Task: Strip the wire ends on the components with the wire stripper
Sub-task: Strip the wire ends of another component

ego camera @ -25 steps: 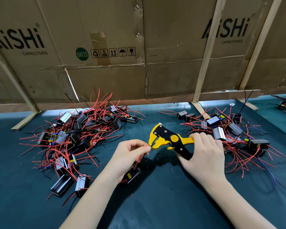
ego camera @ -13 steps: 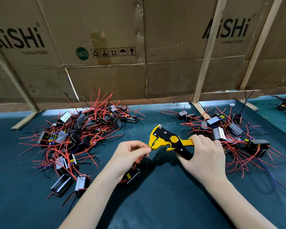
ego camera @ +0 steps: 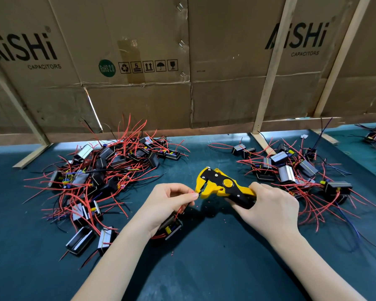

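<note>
The left hand (ego camera: 167,205) pinched a red wire end (ego camera: 193,194) pointing right, just at the open mouth of the yellow wire stripper (ego camera: 221,187) clenched in the right hand's (ego camera: 267,211) grip, its component (ego camera: 172,230) under the left palm on the bench (ego camera: 204,268), wire piles on both sides

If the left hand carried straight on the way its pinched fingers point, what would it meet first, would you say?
Most likely the mouth of the yellow wire stripper: the left hand pinches a red wire end aimed at it, with a small gap showing. Depth is unclear.
</note>
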A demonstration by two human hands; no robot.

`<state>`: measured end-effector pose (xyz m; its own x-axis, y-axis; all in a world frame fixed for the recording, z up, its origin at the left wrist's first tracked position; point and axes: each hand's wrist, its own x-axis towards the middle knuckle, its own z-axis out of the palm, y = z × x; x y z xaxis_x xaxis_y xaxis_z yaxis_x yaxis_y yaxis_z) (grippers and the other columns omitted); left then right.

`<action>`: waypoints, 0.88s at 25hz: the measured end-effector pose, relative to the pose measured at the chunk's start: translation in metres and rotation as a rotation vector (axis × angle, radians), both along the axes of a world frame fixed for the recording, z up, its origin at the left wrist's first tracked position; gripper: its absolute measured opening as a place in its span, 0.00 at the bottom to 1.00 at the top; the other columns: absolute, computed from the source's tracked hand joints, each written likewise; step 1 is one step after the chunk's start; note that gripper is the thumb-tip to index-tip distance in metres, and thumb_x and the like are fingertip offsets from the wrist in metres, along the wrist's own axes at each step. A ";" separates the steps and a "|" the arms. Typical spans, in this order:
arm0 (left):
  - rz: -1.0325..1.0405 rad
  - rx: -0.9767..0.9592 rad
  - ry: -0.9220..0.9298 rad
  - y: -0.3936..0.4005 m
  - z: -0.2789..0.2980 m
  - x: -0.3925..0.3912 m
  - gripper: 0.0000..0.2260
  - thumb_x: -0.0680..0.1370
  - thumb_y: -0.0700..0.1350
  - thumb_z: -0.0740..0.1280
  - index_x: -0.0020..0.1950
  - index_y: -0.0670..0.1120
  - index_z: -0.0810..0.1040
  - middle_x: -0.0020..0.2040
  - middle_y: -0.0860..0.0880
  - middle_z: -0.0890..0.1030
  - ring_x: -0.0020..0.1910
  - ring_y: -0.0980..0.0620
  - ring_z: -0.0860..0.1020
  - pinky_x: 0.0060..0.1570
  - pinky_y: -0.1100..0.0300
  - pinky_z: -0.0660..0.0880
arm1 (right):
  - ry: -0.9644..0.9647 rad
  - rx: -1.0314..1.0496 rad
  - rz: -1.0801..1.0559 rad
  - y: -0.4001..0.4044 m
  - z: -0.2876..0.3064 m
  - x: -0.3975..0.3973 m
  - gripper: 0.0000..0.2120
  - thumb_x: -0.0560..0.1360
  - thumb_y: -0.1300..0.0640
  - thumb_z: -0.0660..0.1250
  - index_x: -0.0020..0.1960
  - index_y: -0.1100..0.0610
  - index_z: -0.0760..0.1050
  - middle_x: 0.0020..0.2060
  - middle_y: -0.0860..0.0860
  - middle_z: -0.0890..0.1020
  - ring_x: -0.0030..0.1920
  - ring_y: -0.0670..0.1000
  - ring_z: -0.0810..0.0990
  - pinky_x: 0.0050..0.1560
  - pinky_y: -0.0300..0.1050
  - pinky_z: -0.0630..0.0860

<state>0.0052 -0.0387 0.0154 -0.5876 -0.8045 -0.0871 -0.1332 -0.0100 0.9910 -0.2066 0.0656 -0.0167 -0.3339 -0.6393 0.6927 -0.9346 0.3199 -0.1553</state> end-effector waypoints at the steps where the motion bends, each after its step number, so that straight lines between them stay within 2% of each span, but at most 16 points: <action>1: -0.005 -0.013 -0.014 -0.001 0.000 0.001 0.02 0.73 0.39 0.74 0.41 0.42 0.83 0.33 0.48 0.81 0.28 0.57 0.71 0.30 0.69 0.68 | -0.010 0.017 -0.009 -0.001 -0.001 -0.001 0.28 0.61 0.32 0.75 0.29 0.56 0.70 0.23 0.49 0.74 0.24 0.57 0.76 0.30 0.39 0.60; 4: -0.082 -0.027 -0.107 -0.005 0.002 0.008 0.02 0.73 0.36 0.74 0.45 0.38 0.84 0.35 0.46 0.82 0.29 0.57 0.75 0.32 0.68 0.71 | -0.018 0.014 -0.051 -0.004 -0.004 -0.006 0.26 0.61 0.35 0.77 0.36 0.58 0.74 0.30 0.51 0.77 0.31 0.59 0.78 0.35 0.46 0.66; 7: -0.155 -0.039 -0.179 -0.007 0.005 0.015 0.04 0.72 0.35 0.74 0.46 0.40 0.85 0.36 0.44 0.83 0.33 0.55 0.79 0.35 0.67 0.73 | -0.067 -0.031 -0.079 -0.005 -0.006 -0.013 0.27 0.64 0.36 0.75 0.45 0.59 0.76 0.37 0.53 0.78 0.39 0.60 0.78 0.43 0.52 0.67; 11: -0.136 -0.075 -0.132 -0.002 0.005 0.012 0.04 0.72 0.35 0.74 0.47 0.40 0.84 0.39 0.40 0.85 0.36 0.52 0.82 0.38 0.65 0.76 | -0.061 -0.057 -0.100 -0.006 -0.009 -0.010 0.28 0.66 0.33 0.69 0.46 0.59 0.75 0.37 0.52 0.77 0.40 0.60 0.77 0.44 0.52 0.68; 15: -0.104 -0.115 -0.069 0.003 0.004 0.004 0.04 0.74 0.36 0.73 0.46 0.40 0.81 0.39 0.41 0.86 0.36 0.50 0.83 0.36 0.66 0.75 | 0.018 -0.038 -0.067 -0.009 -0.011 -0.005 0.29 0.64 0.35 0.73 0.48 0.61 0.76 0.38 0.53 0.77 0.40 0.60 0.76 0.43 0.52 0.68; 19: -0.041 -0.109 -0.083 0.004 0.003 0.001 0.02 0.75 0.36 0.72 0.46 0.38 0.80 0.38 0.42 0.86 0.37 0.48 0.85 0.33 0.67 0.75 | 0.052 -0.054 -0.030 -0.007 -0.010 -0.001 0.30 0.64 0.34 0.69 0.48 0.60 0.77 0.38 0.52 0.76 0.40 0.59 0.76 0.43 0.51 0.67; 22: -0.027 -0.089 -0.073 0.004 0.004 0.002 0.02 0.75 0.36 0.71 0.44 0.39 0.80 0.39 0.42 0.86 0.37 0.48 0.85 0.33 0.66 0.76 | 0.053 -0.047 0.007 -0.006 -0.009 0.000 0.29 0.64 0.34 0.70 0.47 0.60 0.77 0.37 0.52 0.76 0.40 0.59 0.76 0.43 0.52 0.69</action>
